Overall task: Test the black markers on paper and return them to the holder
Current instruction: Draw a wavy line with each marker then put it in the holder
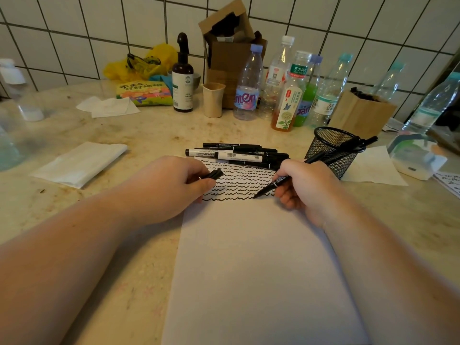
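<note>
1. A black marker (286, 178) is held in the right hand (305, 188), its tip set on the paper (258, 270) at the lowest row of wavy lines (239, 180).
2. The marker's cap (215, 174) is pinched by the left hand (171, 188).
3. More markers (239, 154) are piled on the bench (149, 130) beyond the paper.
4. Two markers are seen in the mesh holder (331, 150).

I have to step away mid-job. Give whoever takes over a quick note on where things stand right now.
Right hand grips an uncapped marker, tip on the paper at the lowest squiggle row.
Left hand holds its cap.
Done: several rows of test squiggles; a few markers already in the mesh holder.
Left: cap this one, put it in the holder, then test the marker pile at the paper's top edge.
</note>
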A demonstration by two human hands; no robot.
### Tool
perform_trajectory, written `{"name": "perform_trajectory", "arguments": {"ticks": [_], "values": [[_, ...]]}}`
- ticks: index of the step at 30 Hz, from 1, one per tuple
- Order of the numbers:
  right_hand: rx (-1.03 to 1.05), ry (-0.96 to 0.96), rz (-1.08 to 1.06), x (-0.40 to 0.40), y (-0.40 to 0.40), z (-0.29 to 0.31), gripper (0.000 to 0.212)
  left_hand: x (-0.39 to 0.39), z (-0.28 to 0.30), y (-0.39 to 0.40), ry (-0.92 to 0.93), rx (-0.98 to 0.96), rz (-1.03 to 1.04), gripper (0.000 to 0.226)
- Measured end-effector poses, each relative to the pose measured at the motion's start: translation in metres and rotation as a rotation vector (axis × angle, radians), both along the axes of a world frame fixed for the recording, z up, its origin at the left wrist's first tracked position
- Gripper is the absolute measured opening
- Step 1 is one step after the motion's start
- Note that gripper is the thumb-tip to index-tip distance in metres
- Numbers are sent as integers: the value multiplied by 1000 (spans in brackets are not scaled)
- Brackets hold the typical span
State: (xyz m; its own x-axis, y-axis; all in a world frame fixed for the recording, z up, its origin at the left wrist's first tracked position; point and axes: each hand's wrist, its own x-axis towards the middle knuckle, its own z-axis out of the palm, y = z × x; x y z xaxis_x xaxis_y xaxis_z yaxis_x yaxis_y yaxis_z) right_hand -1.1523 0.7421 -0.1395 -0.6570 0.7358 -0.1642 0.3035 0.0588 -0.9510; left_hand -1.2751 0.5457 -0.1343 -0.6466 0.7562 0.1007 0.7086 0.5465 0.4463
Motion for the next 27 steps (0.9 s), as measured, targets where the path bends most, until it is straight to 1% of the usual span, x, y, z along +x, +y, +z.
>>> {"name": "perform_trajectory", "arguments": {"ticks": [5, 9, 11, 14, 16, 19, 21, 24, 26, 27], "values": [[32, -7, -72, 0, 4, 2, 14, -2, -2, 0, -33, 0, -4, 19], [67, 75, -116, 0, 6, 3, 14, 0, -1, -1, -36, 5, -15, 19], [-13, 172, -49, 0, 3, 4, 18, 1, -1, -1, -49, 16, -24, 20], [-192, 343, 140, 0, -3, 6, 22, 2, 0, -2, -49, 15, -39, 22], [-246, 397, 225, 1, -6, 8, 22, 2, 1, -2, -54, 15, -43, 22], [-293, 425, 246, 2, -8, 10, 27, 2, 0, -1, -67, 20, -53, 21], [-299, 419, 239, 2, -8, 9, 31, 2, 0, -1, -72, 21, -60, 20], [-248, 407, 255, 2, -8, 7, 32, 1, -1, -2, -55, 29, -77, 20], [-204, 389, 289, 2, -9, 7, 25, 1, -1, -2, -46, 36, -89, 17], [-179, 373, 312, 3, -9, 7, 18, 1, -1, -1, -45, 42, -94, 16]]}}
